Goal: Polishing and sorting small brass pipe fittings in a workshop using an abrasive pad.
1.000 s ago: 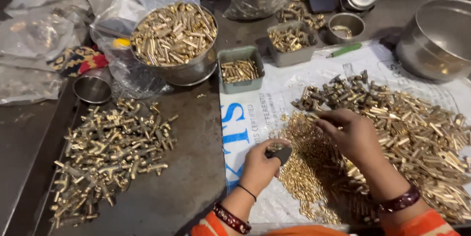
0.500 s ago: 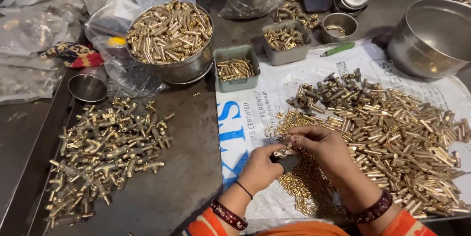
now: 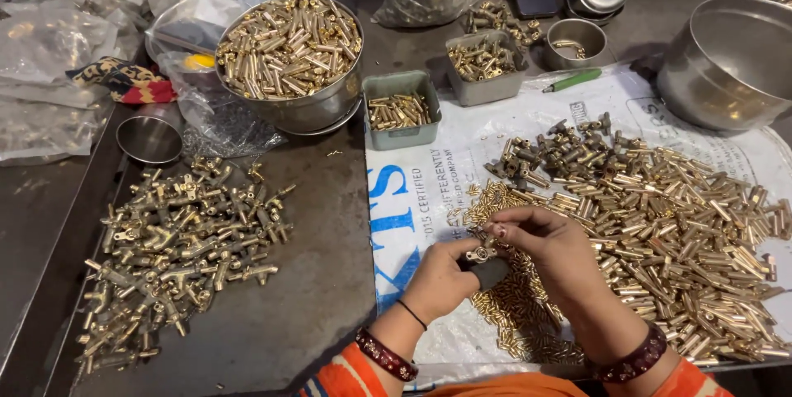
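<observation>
At frame centre my left hand (image 3: 441,281) pinches a brass fitting (image 3: 480,254) while my right hand (image 3: 544,249) closes fingertips on it; finished pile (image 3: 177,249) lies left, loose tubes (image 3: 676,216) plentiful right.

bare metal table (image 3: 313,281) lies open between tee-fitting pile (image 3: 173,240) and brass tube heap (image 3: 660,232).

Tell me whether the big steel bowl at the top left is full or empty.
Full. The big steel bowl is heaped above its rim with short brass tubes. The steel pot at the far right looks empty by contrast.
</observation>
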